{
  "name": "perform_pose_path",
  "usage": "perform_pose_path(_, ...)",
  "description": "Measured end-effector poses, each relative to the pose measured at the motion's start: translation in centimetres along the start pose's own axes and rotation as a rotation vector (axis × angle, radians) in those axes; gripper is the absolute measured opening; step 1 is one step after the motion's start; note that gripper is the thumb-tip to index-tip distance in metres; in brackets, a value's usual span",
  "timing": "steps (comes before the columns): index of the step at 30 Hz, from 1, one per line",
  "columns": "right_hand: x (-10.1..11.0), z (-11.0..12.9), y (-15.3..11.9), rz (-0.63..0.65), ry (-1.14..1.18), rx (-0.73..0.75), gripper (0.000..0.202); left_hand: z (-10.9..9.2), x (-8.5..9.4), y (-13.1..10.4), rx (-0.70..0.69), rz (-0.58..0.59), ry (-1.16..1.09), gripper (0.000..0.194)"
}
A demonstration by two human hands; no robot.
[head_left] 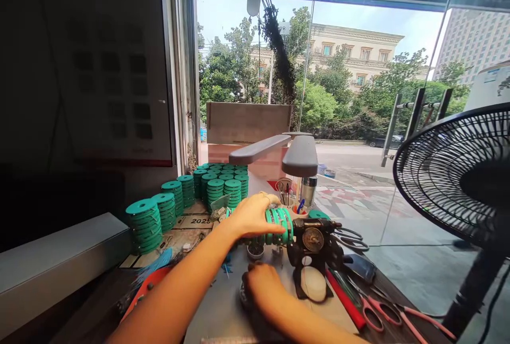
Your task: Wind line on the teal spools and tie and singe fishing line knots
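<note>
My left hand (255, 215) is wrapped over a row of green ringed spools (283, 225), with the thumb along their near side. These spools sit against the left end of a dark metal machine (313, 237) with a round brass-coloured part. My right hand (263, 284) is low over the work surface, its fingers curled in shadow. Beside its fingertips is a small round dark dish (243, 293), partly covered by the hand. What those fingers hold, if anything, is hidden. A second small round cup (255, 251) stands just under the spools.
Stacks of green spools (143, 221) line the left and back. A red tray (145, 293) lies beneath my left forearm. At right are pink-handled scissors (372, 313), a red-and-green bar (346, 301), a white round pad (313, 284) and a black fan (450, 174). A two-armed lamp (299, 155) overhangs the back.
</note>
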State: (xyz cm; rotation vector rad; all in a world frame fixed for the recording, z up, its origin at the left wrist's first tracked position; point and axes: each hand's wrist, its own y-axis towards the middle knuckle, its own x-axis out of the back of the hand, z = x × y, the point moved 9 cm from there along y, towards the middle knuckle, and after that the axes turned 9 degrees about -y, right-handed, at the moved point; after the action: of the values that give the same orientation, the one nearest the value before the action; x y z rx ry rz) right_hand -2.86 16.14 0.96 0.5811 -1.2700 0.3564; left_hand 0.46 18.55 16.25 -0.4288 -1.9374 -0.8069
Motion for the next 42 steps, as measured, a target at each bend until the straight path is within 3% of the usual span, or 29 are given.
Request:
perform_pose_path(4, 2.3, 1.0, -2.1, -0.008, -0.087, -0.014, 0.02, 0.7, 0.4, 1.1, -0.019, 0.022, -0.066, 0.055)
perform_pose_path(8, 6.6, 1.1, -4.8, -0.144, 0.007, 0.031, 0.017, 0.8, 0.3, 1.8, -0.01, 0.037, -0.096, 0.032)
perform_pose_path(10, 9.6, -0.4, -5.9, -0.246, 0.207, 0.015, 0.017, 0.7, 0.3, 1.8, 0.013, 0.004, -0.091, 0.021)
perform_pose_path(12, 12.1, -3.0, -6.4, -0.3, 0.444, -0.059, 0.015, 0.6, 0.2, 1.5, 0.043, -0.031, -0.093, 0.025)
perform_pose_path(16, 14.6, -7.0, -6.1, -0.297, 0.83, -0.148, 0.017, 1.0, -0.3, 1.0, 0.082, -0.037, -0.146, 0.027)
perform_pose_path(20, 14.8, -8.6, -5.3, -0.292, 0.936, -0.201, 0.017, 1.9, -0.3, 1.5, 0.106, -0.02, -0.195, 0.036)
perform_pose_path(24, 14.3, -8.4, -5.1, -0.286, 0.943, -0.196, 0.02, 2.3, -0.4, 2.3, 0.113, 0.03, -0.237, 0.033)
perform_pose_path(31, 14.7, -8.2, -5.3, -0.439, 0.82, -0.127, 0.019, 2.4, -0.4, 2.5, 0.121, 0.068, -0.258, 0.033)
perform_pose_path(42, 14.4, -8.0, -5.3, -0.464, 0.832, -0.124, 0.018, 2.4, -0.4, 2.5, 0.122, 0.071, -0.268, 0.035)
